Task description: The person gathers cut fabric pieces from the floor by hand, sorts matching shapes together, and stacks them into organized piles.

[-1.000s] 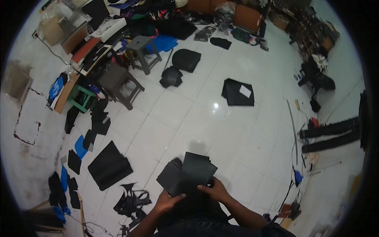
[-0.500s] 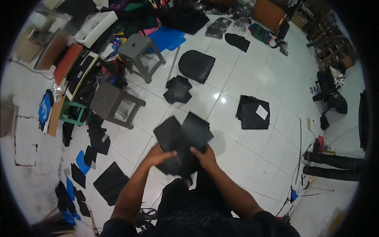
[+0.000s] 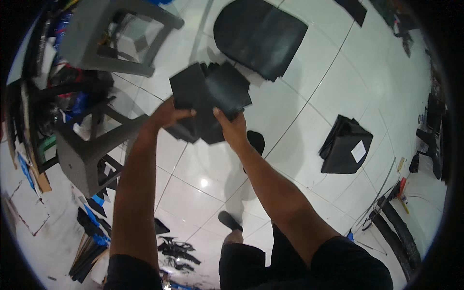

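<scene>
Between both hands I hold a stack of black cross-shaped sheets (image 3: 205, 104), leather-like and low over the white tiled floor. My left hand (image 3: 169, 116) grips its left edge, thumb on top. On the right edge my right hand (image 3: 233, 126) is closed the same way, its fingers underneath and hidden. Just beyond lies a thick pile of black round-ended pieces (image 3: 261, 38). To the right sits a pile of black squarish sheets (image 3: 340, 152) with a white paper (image 3: 358, 151) on top.
A grey plastic stool (image 3: 150, 48) stands far left, and a second stool (image 3: 79, 154) is nearer, beside my left forearm. Clutter lines the left wall. One dark foot (image 3: 229, 221) is on the tiles; black rolls (image 3: 394, 224) lie at the right.
I have stepped forward, carrying the black stack toward the round-ended pile. The held stack now covers the area where a smaller cross-shaped pile lay. Both hands keep their grip.
</scene>
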The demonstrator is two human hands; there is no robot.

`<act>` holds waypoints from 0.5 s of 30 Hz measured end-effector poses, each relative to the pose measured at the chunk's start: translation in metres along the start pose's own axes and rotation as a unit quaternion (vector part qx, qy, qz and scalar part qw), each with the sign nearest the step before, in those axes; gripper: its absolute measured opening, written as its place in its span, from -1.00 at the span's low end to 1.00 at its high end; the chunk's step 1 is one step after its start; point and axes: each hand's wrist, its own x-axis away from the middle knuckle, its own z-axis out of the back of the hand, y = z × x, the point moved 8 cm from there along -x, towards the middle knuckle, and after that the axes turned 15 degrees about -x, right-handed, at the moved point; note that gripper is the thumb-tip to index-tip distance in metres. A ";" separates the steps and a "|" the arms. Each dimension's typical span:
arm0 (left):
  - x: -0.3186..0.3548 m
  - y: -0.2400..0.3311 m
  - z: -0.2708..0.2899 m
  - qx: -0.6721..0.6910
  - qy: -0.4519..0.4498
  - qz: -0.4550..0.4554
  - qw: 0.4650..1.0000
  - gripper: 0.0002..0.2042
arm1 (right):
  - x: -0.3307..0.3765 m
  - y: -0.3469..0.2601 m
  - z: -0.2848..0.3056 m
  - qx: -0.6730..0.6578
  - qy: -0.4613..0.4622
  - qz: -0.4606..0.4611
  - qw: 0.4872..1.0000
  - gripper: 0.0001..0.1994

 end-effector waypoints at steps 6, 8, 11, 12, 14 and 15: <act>-0.092 -0.008 -0.029 0.091 -0.141 0.052 0.984 -0.45 | -0.076 0.035 0.041 -0.023 -0.002 -0.070 0.997 -0.30; -0.093 -0.021 -0.018 -0.029 -0.074 0.072 0.994 -0.41 | -0.081 0.030 0.040 0.034 -0.013 -0.079 0.996 -0.30; -0.080 -0.055 -0.001 -0.051 -0.064 0.101 0.991 -0.41 | -0.064 0.022 0.035 0.203 -0.021 -0.104 0.973 -0.21; -0.069 -0.053 -0.001 -0.054 -0.044 0.131 0.989 -0.34 | -0.051 0.013 0.043 0.216 0.022 -0.177 0.960 -0.17; -0.052 -0.035 0.012 -0.178 0.108 0.158 0.965 -0.15 | -0.036 -0.020 0.072 0.108 0.027 -0.164 0.980 -0.03; -0.047 -0.027 0.002 -0.170 0.113 0.169 0.964 -0.13 | -0.027 -0.033 0.102 0.148 0.030 -0.173 0.973 -0.04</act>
